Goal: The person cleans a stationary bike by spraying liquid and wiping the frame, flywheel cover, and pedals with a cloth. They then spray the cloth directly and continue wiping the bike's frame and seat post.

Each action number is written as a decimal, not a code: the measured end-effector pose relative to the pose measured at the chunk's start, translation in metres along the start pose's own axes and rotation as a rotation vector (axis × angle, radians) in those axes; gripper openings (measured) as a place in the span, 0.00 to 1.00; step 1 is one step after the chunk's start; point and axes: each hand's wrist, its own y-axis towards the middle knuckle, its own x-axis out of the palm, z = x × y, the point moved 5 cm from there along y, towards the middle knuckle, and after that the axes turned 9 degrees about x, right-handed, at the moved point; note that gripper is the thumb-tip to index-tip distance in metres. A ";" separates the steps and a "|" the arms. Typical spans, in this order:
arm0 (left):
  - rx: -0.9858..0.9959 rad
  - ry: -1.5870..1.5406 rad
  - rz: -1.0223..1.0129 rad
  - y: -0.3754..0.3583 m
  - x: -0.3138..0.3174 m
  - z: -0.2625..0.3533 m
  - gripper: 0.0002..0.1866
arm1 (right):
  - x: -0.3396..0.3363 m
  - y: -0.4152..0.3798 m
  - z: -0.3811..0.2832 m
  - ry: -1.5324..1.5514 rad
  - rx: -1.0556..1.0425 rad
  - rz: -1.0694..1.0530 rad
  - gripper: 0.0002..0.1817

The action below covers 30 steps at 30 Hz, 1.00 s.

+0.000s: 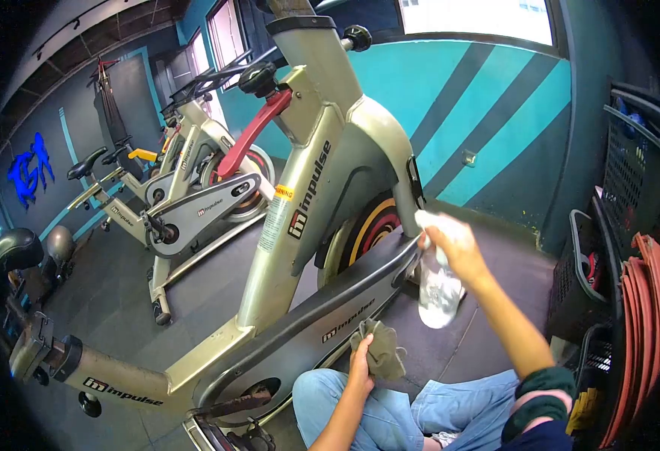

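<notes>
Beside a silver-beige metal exercise bike (273, 263), our right hand (458, 244) curls its fingers around a clear plastic bottle (439, 297) near its white top (424, 219); our left hand (359, 368) pinches an olive-grey cloth (384, 350) between thumb and fingers. A slack high grip could drop the bottle.

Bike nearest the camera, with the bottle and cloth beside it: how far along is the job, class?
Done: bottle and cloth are picked up. In hand: the right hand holds the bottle near the front of the bike; the left hand holds the cloth by the chain guard. Left: probably wiping the bike; no finished area can be told from this view.
</notes>
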 end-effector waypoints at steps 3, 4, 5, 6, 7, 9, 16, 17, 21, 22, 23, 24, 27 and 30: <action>0.023 -0.053 0.012 -0.001 -0.003 0.002 0.20 | -0.022 -0.048 0.121 -0.399 0.201 0.099 0.19; 0.038 -0.077 0.018 -0.001 -0.002 0.004 0.20 | -0.028 -0.070 0.149 -0.561 0.316 0.133 0.21; 0.038 -0.058 0.045 0.001 -0.004 0.003 0.20 | -0.041 -0.101 0.208 -0.454 0.490 0.209 0.29; 0.048 -0.064 0.027 0.003 -0.003 0.002 0.20 | -0.050 -0.138 0.274 -0.571 0.350 0.422 0.35; 0.041 -0.067 0.042 0.005 -0.004 0.000 0.20 | -0.053 -0.155 0.291 -0.583 0.427 0.371 0.37; 0.043 -0.069 0.045 0.011 -0.007 -0.009 0.20 | -0.061 -0.180 0.312 -0.600 0.530 0.372 0.40; 0.028 -0.009 0.076 0.023 -0.007 -0.024 0.21 | -0.075 -0.226 0.347 -0.453 0.690 0.687 0.42; 0.021 -0.014 0.080 0.022 -0.005 -0.024 0.21 | -0.072 -0.227 0.341 -0.484 0.693 0.659 0.47; -0.051 -0.099 -0.009 0.005 0.017 -0.016 0.23 | -0.056 -0.275 0.348 -0.403 0.766 0.967 0.53; -0.046 -0.112 -0.036 0.004 0.020 -0.013 0.23 | -0.045 -0.285 0.331 -0.385 0.791 1.014 0.47; -0.049 -0.127 -0.042 0.003 0.022 -0.014 0.22 | -0.029 -0.286 0.305 -0.403 0.672 0.997 0.41; -0.050 -0.129 -0.036 0.005 0.022 -0.015 0.22 | -0.013 -0.284 0.282 -0.415 0.552 0.974 0.35; -0.004 0.175 -0.066 0.001 0.024 -0.019 0.20 | 0.034 -0.256 0.251 0.201 0.576 0.503 0.18; 0.029 0.415 -0.103 -0.010 0.036 -0.022 0.16 | 0.066 -0.225 0.231 0.580 0.583 0.332 0.19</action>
